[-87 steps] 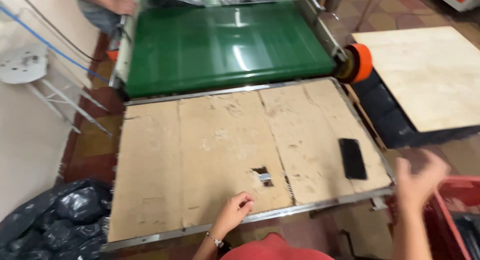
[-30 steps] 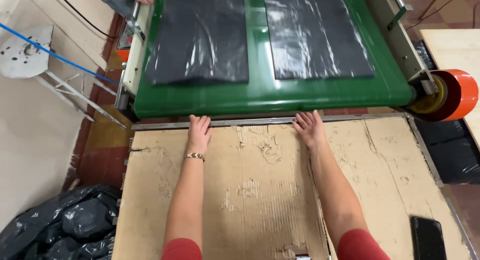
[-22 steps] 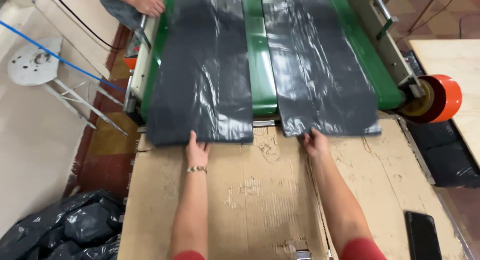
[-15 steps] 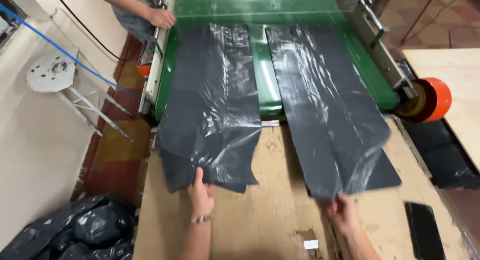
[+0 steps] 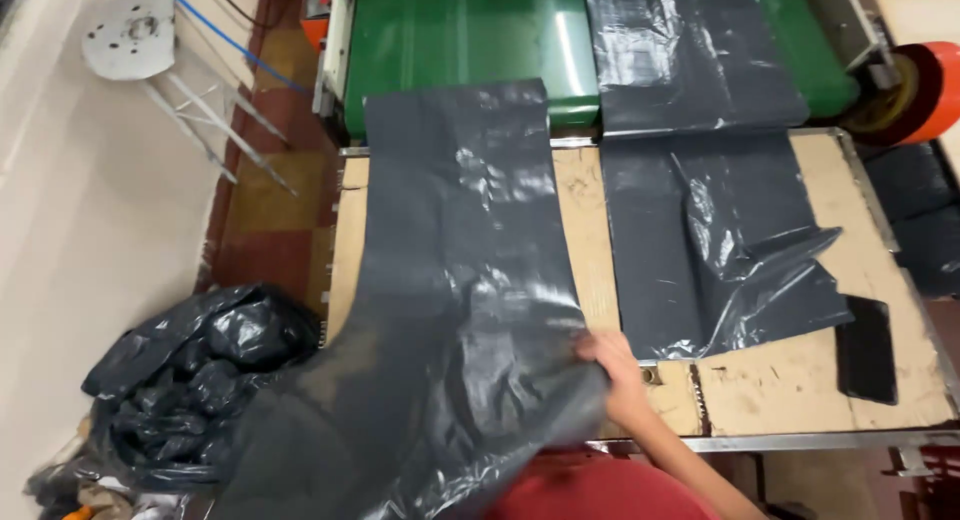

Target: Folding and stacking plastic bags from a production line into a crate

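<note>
A long black plastic sheet [image 5: 450, 300] runs from the green conveyor belt [image 5: 450, 30] over the cardboard-covered table [image 5: 585, 230]. Its near end is lifted and bunched toward me. My right hand [image 5: 612, 372] grips that sheet's right edge near the table's front rim. My left hand is hidden, probably behind the lifted sheet. A second black sheet [image 5: 720, 230] lies wrinkled on the right half of the table, its far end still on the belt, with no hand on it.
A dark phone [image 5: 865, 350] lies at the table's right front corner. An orange roll [image 5: 925, 80] sits at the belt's right end. A heap of black bags [image 5: 190, 380] lies on the floor at left, with a white stool [image 5: 130, 35] beyond it.
The left sheet has been drawn off the belt and lifted toward me. My right hand left the right sheet and took the left sheet's edge. The view shifted left and closer.
</note>
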